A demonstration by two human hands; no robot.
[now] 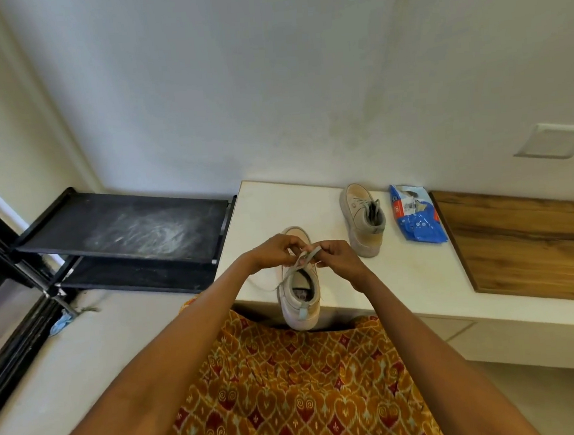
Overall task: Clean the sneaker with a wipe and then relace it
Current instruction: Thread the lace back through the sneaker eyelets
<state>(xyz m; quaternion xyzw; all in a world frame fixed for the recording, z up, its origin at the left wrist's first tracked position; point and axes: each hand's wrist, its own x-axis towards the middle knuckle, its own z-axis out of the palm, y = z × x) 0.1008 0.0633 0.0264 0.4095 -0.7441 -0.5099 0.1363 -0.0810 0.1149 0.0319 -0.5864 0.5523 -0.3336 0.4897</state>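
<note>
Head view: we are pinching the lace (303, 258) in left hand (274, 252) and right hand (337, 258) over the sneaker (300, 298), probably threading; we are keeping it flat and evenly taut.

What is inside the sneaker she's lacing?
Through the near sneaker's opening a dark lining shows, with a pale patch at the bottom that is too blurred to identify. Both hands and the lace cover the front, so the toe end stays hidden.
</note>
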